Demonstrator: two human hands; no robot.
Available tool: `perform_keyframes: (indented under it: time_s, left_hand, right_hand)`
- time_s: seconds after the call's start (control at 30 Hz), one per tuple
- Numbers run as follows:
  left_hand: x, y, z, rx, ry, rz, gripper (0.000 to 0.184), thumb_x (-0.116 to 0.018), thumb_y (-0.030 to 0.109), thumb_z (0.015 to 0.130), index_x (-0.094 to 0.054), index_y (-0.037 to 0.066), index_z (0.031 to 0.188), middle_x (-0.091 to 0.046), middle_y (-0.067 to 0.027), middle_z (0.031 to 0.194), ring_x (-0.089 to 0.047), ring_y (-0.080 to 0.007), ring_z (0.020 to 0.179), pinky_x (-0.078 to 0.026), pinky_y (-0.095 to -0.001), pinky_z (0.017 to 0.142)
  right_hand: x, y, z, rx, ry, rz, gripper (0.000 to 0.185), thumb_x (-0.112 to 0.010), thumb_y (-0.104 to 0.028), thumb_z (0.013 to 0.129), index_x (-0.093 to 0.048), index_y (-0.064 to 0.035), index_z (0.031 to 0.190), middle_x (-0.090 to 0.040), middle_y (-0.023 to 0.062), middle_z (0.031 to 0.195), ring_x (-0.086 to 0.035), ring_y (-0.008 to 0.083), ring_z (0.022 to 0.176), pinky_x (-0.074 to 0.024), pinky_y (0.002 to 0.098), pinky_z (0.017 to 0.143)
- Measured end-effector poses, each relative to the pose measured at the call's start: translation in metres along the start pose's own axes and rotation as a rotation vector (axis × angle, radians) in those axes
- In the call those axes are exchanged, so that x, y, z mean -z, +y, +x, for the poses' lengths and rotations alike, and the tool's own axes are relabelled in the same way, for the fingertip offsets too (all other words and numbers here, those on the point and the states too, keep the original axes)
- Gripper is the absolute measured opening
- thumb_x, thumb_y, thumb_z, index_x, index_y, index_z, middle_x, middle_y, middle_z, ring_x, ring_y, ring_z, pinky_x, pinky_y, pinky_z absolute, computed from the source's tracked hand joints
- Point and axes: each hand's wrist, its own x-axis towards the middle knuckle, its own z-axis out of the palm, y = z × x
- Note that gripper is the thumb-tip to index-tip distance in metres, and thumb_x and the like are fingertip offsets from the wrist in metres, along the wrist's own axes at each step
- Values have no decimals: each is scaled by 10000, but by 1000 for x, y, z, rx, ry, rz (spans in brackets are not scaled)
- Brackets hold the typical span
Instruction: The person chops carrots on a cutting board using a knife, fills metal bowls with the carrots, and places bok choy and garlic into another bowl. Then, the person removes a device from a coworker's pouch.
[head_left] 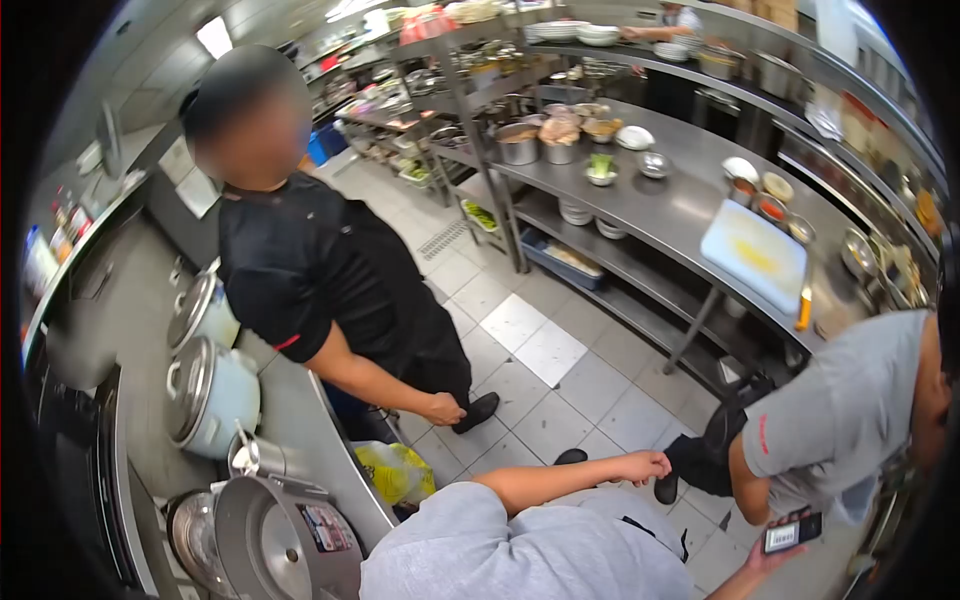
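Across the front of my grey shirt, my left hand reaches out with its fingers loosely curled in, and I see nothing in them. My right hand comes up from the bottom edge, closed around a black phone with a lit, whitish screen. The phone is beside the arm of a co-worker in a grey shirt, who leans in at the right. What the screen says is too small to read.
A person in black stands at the left, near large lidded pots. A steel worktable bears a cutting board, an orange-handled knife and several bowls. A yellow bag sits beside the left counter; tiled floor runs between.
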Motion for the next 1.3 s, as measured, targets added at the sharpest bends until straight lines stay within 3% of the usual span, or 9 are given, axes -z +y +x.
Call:
perform_keyframes:
  time_s: [0.2,0.27,0.43,0.57,0.8,0.87,0.9,1.1,1.3]
  left_hand:
    - [20,-19,-12,-10,95,-48,262,-562,244,904,-585,126,1137,-596,11,988,-541,-117,718,-476,-275,584]
    - [27,-17,-20,-9,115,-58,254,-560,239,903,-586,127,1130,-598,12,988,-540,-116,714,-475,-274,582]
    - [33,-19,-23,2,116,-45,242,-546,231,907,-585,132,1124,-603,12,982,-535,-114,696,-469,-270,576]
    - [33,-22,-21,-34,134,-57,251,-563,228,884,-594,128,1112,-592,-2,910,-534,-118,649,-459,-275,507]
    - [30,-23,-18,-33,72,5,260,-561,253,907,-584,119,1129,-597,-9,925,-537,-123,658,-465,-276,514]
    - [31,-25,-17,-29,51,8,262,-560,259,912,-582,119,1132,-601,-11,932,-539,-125,660,-465,-276,513]
    - [30,-25,-17,-28,57,16,263,-560,260,914,-580,118,1134,-605,-13,935,-538,-125,657,-465,-275,511]
    - [20,-9,-6,-13,7,49,233,-564,244,903,-588,115,1095,-599,3,934,-531,-119,665,-461,-271,530]
    - [12,-7,-3,-18,-22,87,224,-568,242,876,-604,122,1062,-616,-3,908,-540,-132,636,-468,-286,500]
  right_hand:
    - [52,-8,6,-14,133,21,894,-692,-518,835,-307,-90,1518,-466,71,1478,-513,253,1271,-369,377,1125]
    - [14,4,1,65,210,-73,750,-737,-564,784,-567,-95,1345,-654,127,1249,-629,306,1098,-451,528,1028]
    - [-65,9,-1,126,495,-130,648,-646,-593,851,-638,-50,1205,-676,138,1187,-639,314,1058,-487,480,981]
    - [-43,5,-5,132,350,-86,580,-611,-544,901,-639,-45,1197,-672,142,1194,-644,307,1043,-498,478,957]
    - [-52,7,-11,218,573,-199,548,-601,-510,919,-630,-44,1206,-665,153,1203,-648,301,1035,-500,486,954]
    - [-49,7,-16,158,418,-83,565,-584,-504,932,-602,-46,1262,-659,159,1216,-639,303,1065,-465,494,1007]
    - [48,-9,-21,114,303,-14,899,-698,-489,837,-287,-76,1521,-447,81,1490,-483,263,1312,-366,393,1135]
    - [37,0,-37,78,36,53,879,-685,-470,855,-271,-82,1525,-440,91,1489,-466,273,1324,-400,435,1105]
    - [-4,24,-57,47,236,19,894,-710,-524,811,-330,-84,1491,-500,69,1415,-557,251,1182,-435,416,1054]
